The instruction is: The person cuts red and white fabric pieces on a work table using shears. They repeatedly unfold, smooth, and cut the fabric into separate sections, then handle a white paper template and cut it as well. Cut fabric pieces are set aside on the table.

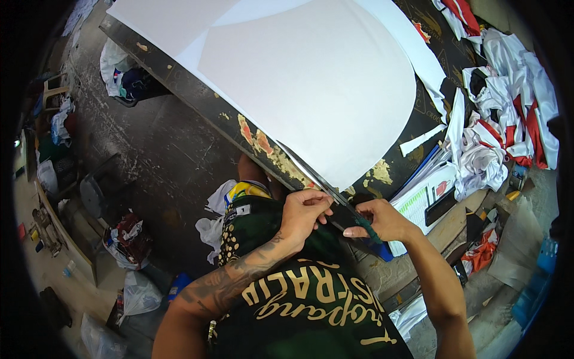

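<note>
Long dark scissors [315, 178] lie along the near edge of a large white sheet [311, 78], with the blades pointing away up the edge. My right hand [385, 220] grips the scissors' green-wrapped handle [368, 230]. Just left of it, my left hand [305, 209] has its fingers curled over the scissors near the pivot. The sheet has a curved right edge and rests on a worn dark table [197, 99]. My dark green shirt with gold print [299, 293] fills the lower middle.
A heap of white and red garments [505, 113] covers the table's right end. A printed paper pad [421, 200] and a dark flat object [441, 206] lie beside my right hand. Bags and cloth scraps [128, 239] sit on the dark floor at left.
</note>
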A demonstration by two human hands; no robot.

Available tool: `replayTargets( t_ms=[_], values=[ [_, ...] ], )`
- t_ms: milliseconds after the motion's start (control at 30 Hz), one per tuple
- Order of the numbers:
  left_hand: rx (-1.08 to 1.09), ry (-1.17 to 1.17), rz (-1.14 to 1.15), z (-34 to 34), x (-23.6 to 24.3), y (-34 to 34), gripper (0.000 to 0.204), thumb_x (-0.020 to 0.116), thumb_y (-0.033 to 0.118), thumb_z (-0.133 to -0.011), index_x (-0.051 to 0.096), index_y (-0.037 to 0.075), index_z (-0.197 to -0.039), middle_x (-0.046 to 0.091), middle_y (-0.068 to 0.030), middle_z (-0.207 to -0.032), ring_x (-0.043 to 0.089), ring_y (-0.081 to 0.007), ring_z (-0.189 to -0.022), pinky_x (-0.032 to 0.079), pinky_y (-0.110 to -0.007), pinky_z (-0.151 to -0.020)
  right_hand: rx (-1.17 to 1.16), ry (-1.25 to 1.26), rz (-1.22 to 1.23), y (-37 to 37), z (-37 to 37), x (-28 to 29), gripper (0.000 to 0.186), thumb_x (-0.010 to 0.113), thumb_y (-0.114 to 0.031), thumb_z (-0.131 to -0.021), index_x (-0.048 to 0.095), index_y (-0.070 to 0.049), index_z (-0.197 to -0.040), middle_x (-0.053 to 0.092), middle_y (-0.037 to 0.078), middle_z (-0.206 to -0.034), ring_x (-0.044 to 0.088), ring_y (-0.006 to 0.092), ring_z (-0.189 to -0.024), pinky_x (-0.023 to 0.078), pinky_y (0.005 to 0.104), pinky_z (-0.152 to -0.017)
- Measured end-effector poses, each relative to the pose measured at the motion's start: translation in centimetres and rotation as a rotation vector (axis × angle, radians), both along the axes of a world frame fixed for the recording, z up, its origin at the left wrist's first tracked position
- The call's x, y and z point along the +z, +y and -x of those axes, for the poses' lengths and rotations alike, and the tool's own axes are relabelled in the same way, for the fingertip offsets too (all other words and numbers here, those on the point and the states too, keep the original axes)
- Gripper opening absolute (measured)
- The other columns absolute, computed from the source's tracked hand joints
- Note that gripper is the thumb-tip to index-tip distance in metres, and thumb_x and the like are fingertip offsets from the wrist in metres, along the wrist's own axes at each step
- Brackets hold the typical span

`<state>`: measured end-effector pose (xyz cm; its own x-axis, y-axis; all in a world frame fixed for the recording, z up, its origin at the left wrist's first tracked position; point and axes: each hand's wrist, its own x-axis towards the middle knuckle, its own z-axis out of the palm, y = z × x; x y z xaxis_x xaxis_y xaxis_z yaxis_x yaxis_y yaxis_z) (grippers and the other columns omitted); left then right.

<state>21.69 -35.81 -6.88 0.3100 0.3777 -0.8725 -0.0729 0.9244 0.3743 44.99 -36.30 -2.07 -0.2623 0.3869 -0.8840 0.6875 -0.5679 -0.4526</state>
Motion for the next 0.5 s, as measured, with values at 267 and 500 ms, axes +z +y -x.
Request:
replayTargets(
  t_ms=[267,500],
  values=[
    [-0.1,0.005,0.037,0.3,-0.3,0.7,0.016,0.076,0.017,-0.099,0.077,0.002,-0.105,0.074,-0.0036,-0.081,0.064,-0.0094,-0.063,0.042,-0.023,-0.05,-0.001,0.03,-0.027,2.3,2.1,-1.1,0.069,0.093,-0.062,-0.076,0.063,-0.001,-0.072,0.051,0.003,-0.061,0.05,0.0147,-0.062,0.041,0.0357,-0.058],
    [-0.183,-0.037,0.092,0.9,-0.5,1.6,0.018,0.076,0.018,-0.1,0.077,0.0,-0.105,0.074,-0.0038,-0.081,0.066,-0.0092,-0.062,0.044,-0.023,-0.048,-0.142,0.155,0.0,2.8,2.6,1.3,0.057,0.09,-0.055,-0.083,0.072,-0.002,-0.094,0.057,0.004,-0.069,0.053,0.0154,-0.069,0.044,0.0352,-0.065]
  ],
)
